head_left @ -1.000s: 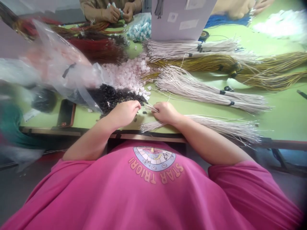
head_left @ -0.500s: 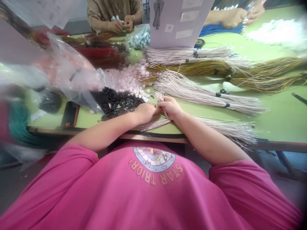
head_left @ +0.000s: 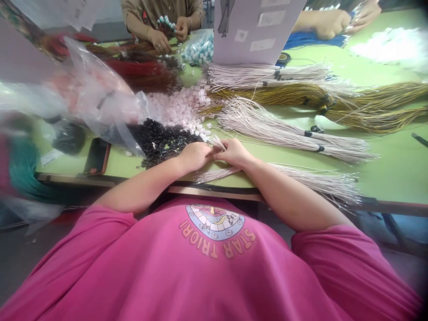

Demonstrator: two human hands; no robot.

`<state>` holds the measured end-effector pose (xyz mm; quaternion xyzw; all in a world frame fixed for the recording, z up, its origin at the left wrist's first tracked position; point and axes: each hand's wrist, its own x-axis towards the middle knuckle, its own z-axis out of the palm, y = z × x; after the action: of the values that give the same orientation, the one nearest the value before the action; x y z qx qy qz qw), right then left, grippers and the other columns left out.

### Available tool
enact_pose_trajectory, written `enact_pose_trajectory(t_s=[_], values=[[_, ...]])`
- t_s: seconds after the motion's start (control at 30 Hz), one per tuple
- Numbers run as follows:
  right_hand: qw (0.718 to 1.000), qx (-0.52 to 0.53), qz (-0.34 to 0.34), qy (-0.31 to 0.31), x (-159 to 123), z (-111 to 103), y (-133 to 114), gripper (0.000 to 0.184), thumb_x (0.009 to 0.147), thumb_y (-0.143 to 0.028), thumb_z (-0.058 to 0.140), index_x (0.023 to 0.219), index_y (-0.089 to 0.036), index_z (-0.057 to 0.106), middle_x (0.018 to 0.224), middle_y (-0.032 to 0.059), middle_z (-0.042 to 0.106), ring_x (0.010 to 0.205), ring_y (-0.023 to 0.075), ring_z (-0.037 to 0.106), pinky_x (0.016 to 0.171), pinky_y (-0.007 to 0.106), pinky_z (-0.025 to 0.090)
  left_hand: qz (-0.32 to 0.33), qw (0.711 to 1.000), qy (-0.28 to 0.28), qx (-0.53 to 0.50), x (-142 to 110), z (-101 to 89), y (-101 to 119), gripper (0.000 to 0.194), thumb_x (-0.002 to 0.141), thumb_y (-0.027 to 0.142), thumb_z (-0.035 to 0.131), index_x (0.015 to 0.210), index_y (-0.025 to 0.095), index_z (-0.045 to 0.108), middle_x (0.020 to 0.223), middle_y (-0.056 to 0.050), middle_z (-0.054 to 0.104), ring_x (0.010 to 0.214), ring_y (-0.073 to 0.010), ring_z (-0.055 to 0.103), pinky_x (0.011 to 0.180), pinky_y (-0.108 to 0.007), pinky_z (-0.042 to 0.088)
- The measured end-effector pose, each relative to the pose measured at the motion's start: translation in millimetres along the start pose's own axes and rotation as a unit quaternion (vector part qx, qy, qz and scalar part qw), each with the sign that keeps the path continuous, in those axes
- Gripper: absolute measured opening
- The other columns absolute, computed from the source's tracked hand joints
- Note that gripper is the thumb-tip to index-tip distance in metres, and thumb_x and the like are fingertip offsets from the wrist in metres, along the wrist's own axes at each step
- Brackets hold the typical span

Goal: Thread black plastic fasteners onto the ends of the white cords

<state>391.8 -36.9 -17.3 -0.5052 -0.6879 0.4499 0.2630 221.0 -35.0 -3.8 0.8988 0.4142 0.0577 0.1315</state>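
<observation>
My right hand (head_left: 236, 154) is closed round a small bunch of white wires (head_left: 217, 142), whose ends stick out past the fingers toward the upper left. My left hand (head_left: 194, 156) is pinched up against it; what its fingertips hold is hidden. Under the right hand and forearm lies a loose bundle of white wires (head_left: 314, 182) along the table's near edge. Just beyond my left hand sits a heap of small black parts (head_left: 163, 141), with a pile of pale pink connector housings (head_left: 177, 107) behind it.
Tied white wire bundles (head_left: 284, 129) and yellow-brown wires (head_left: 287, 96) lie at the right. A phone (head_left: 96, 156) and clear plastic bags (head_left: 100, 89) are at the left. Behind the purple panel (head_left: 254, 31) other people's hands (head_left: 160, 41) handle parts.
My right hand has tipped its wire bunch leftward, so the ends now point to the upper left. My left hand has shifted slightly left. The co-worker's hands opposite have moved apart.
</observation>
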Motion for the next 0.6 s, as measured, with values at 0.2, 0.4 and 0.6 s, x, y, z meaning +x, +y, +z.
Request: enact_pose_trajectory(t_s=[0.2,0.4,0.6], values=[[0.986,-0.164,-0.013,0.0,-2,3,-5,0.022,0.064,-0.032,0.057,0.069,-0.013,0.066,0.064,0.0015,0.062,0.062,0.0131,0.053,0.057,0.022,0.035,0.003,0.996,-0.038,-0.086,-4,-5.0,-2,0.024,0.081,0.023,0.046,0.093,0.016,0.066,0.096,-0.006,0.065,0.089,-0.0163,0.059,0.084,-0.025,0.043],[0.985,-0.163,0.02,-0.047,-6,-3,-10,0.017,0.061,-0.026,0.055,0.067,-0.014,0.065,0.06,0.0007,0.06,0.057,0.011,0.05,0.054,0.022,0.034,-0.067,0.989,-0.045,-0.126,-22,-23.7,-14,0.033,0.078,0.01,0.037,0.101,0.015,0.06,0.099,-0.005,0.063,0.086,-0.0146,0.057,0.079,-0.026,0.045],[0.996,0.001,0.03,-0.081,-8,-12,-7,0.02,0.063,-0.032,0.058,0.068,-0.013,0.065,0.056,-0.0013,0.054,0.053,0.0086,0.044,0.051,0.022,0.032,-0.184,0.927,-0.056,-0.321,-24,-22.8,-16,0.034,0.072,0.015,0.054,0.106,0.017,0.054,0.091,-0.005,0.067,0.067,-0.0117,0.06,0.059,-0.023,0.047]])
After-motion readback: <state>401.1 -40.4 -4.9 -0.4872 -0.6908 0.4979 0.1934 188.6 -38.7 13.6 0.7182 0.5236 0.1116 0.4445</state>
